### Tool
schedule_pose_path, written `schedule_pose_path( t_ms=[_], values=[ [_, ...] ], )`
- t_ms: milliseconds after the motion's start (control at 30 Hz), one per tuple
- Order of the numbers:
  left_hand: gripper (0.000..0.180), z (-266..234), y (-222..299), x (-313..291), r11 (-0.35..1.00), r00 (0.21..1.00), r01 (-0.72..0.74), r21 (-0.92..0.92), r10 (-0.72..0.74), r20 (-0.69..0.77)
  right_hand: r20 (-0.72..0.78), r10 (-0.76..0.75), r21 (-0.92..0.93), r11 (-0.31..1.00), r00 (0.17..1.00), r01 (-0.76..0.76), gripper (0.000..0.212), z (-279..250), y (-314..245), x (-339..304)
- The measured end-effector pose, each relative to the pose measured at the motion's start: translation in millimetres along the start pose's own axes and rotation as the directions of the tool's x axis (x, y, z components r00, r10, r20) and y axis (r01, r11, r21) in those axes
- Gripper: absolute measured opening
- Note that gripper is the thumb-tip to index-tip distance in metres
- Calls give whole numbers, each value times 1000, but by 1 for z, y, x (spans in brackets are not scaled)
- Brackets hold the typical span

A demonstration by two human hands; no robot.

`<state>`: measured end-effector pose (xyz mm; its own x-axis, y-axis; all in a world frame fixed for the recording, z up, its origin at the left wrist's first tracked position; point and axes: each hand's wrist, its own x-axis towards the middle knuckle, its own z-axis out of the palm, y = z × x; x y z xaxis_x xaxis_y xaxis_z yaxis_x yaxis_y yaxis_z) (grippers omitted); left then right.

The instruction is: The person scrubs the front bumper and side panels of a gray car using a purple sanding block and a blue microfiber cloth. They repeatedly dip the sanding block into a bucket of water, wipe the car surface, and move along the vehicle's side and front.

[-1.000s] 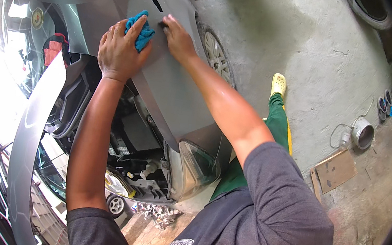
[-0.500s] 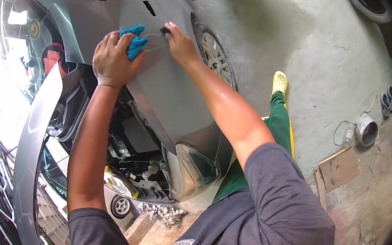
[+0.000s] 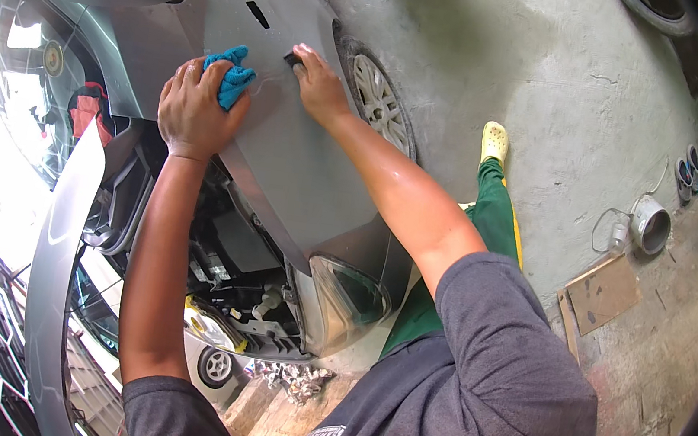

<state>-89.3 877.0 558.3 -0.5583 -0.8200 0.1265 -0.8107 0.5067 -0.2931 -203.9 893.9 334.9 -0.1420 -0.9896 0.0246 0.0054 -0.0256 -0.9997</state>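
Note:
A grey car fender (image 3: pixel 287 158) with a dull, wet-looking surface lies under both hands. My left hand (image 3: pixel 197 108) is closed round a bunched blue cloth (image 3: pixel 233 82) near the fender's inner edge. To its right, my right hand (image 3: pixel 321 88) grips a small dark block (image 3: pixel 293 59), pressed flat against the fender; most of the block is hidden by the fingers. Pale wet streaks mark the grey surface between the two hands. Above them, a dark narrow slot (image 3: pixel 257 14) is cut in the panel.
The raised hood (image 3: pixel 59 270) stands on the left, beside the uncovered engine bay (image 3: pixel 245 249). A headlight (image 3: pixel 349 292) is at the fender's near end, a front wheel (image 3: pixel 381 100) at its right. On the concrete floor lie a round metal can (image 3: pixel 651 225), cardboard (image 3: pixel 605 293) and sandals (image 3: pixel 687 172).
My right hand and the dark block have shifted slightly on the fender. The blue cloth stays in my left hand, and the whole view has moved a little.

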Motion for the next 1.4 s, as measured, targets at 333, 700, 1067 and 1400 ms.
schedule_pose_path(
  t_ms=[333, 700, 1067, 1400],
  values=[
    [38, -5, -10, -19, 999, 999, 33, 22, -34, 31, 259, -246, -63, 961, 934, 270, 46, -54, -26, -220],
    [43, -7, -12, -20, 997, 998, 38, 70, -42, 52, 106, -122, -78, 988, 987, 131, 45, -39, -33, -235],
    [38, -3, -4, -9, 998, 998, 29, 55, -32, 46, -36, -237, -159, 960, 971, 229, 42, 22, -40, -56],
    [38, -2, -8, -11, 999, 1000, 19, 47, -20, 20, 101, -466, -137, 869, 879, 476, 45, -2, -57, -79]
  ],
)
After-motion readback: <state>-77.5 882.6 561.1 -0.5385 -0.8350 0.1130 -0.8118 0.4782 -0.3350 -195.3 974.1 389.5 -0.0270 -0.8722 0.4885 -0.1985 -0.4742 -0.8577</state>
